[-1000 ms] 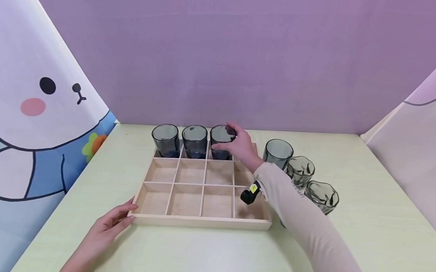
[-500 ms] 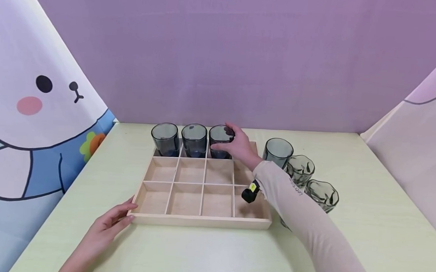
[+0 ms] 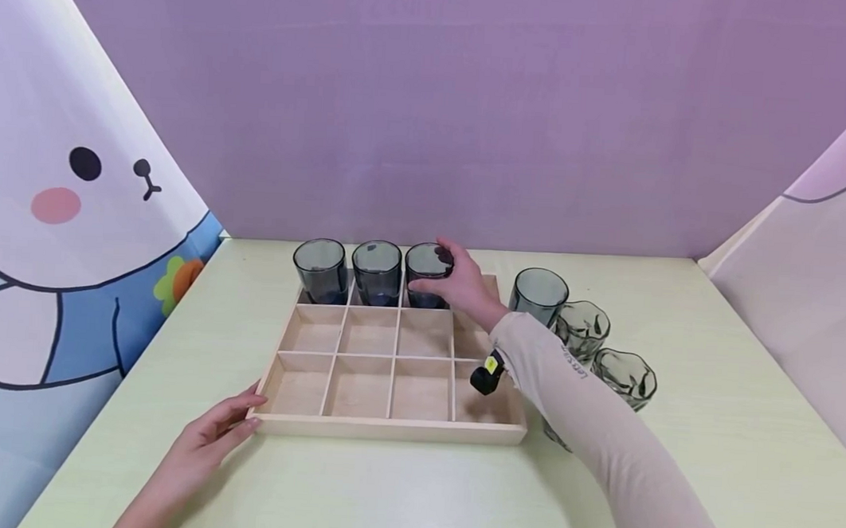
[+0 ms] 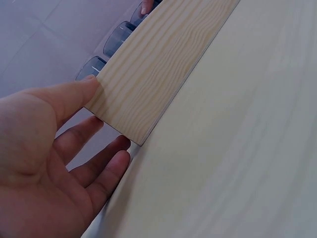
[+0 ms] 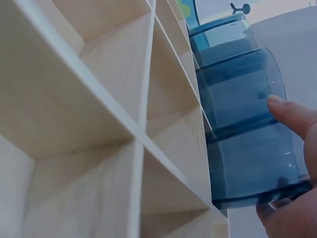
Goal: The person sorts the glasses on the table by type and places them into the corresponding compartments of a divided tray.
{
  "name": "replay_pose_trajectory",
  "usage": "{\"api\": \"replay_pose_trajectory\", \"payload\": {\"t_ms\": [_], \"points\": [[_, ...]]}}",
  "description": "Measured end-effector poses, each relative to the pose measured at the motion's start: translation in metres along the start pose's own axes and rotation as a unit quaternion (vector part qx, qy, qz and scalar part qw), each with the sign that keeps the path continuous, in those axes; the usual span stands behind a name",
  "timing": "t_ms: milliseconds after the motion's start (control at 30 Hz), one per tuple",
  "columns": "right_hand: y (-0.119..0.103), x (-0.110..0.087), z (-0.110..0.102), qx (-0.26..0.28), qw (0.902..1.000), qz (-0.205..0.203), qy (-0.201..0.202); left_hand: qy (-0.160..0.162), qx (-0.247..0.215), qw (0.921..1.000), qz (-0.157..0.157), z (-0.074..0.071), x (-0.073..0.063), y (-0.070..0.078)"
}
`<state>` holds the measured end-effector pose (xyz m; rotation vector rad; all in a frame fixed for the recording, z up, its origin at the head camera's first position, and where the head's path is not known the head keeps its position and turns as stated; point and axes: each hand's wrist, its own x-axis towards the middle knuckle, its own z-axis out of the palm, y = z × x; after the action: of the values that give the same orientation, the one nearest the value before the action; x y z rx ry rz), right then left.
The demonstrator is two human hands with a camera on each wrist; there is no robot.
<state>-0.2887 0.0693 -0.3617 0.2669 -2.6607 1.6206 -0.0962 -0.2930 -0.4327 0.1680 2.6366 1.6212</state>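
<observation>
A pale wooden divided tray [image 3: 385, 430] lies on the table, its compartments in rows. In its back row stand two smooth grey-blue glasses [image 3: 321, 279] upright in the two leftmost compartments. My right hand [image 3: 469, 287] grips a third such glass [image 3: 425, 294], upright in the back row beside them; in the right wrist view its thumb and fingers reach around the glass [image 5: 252, 161]. My left hand [image 3: 207, 436] holds the tray's front left corner, and in the left wrist view the thumb lies on the front wall [image 4: 143, 79] with fingers at the side.
Right of the tray stand another smooth glass [image 3: 539, 296] and two wavy-sided glasses, one nearer the back [image 3: 583, 330] and one nearer the front [image 3: 625, 377]. My right forearm mostly covers one more glass [image 3: 556, 437]. A purple backdrop [image 3: 430, 121] rises behind the table.
Almost nothing differs. The view shifts very slightly; both hands keep their holds and the glasses stay put.
</observation>
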Motion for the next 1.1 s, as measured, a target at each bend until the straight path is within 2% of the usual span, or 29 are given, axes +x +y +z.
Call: {"api": "replay_pose_trajectory", "payload": {"t_ms": [167,300,500,800,967,1100], "points": [[-0.002,0.002,-0.003,-0.054,0.9984,-0.003,-0.017,-0.008,0.005,0.9998,-0.019,-0.001,-0.001,0.002],[-0.008,0.002,-0.01,-0.068,0.9973,-0.008,-0.028,-0.008,-0.003,0.9999,-0.013,0.0,0.0,0.001],[-0.021,-0.001,-0.022,-0.028,0.9992,-0.024,-0.015,-0.003,-0.004,0.9999,-0.012,0.0,0.0,0.001],[-0.031,-0.016,-0.046,0.015,0.9982,-0.045,-0.036,-0.007,0.006,0.9996,-0.026,0.0,-0.002,0.005],[-0.037,-0.028,-0.066,0.012,0.9965,-0.068,-0.047,-0.009,0.01,0.9994,-0.033,0.001,-0.003,0.007],[-0.043,-0.036,-0.08,0.005,0.9951,-0.084,-0.051,-0.005,0.006,0.9997,-0.022,0.001,-0.005,0.007]]}}
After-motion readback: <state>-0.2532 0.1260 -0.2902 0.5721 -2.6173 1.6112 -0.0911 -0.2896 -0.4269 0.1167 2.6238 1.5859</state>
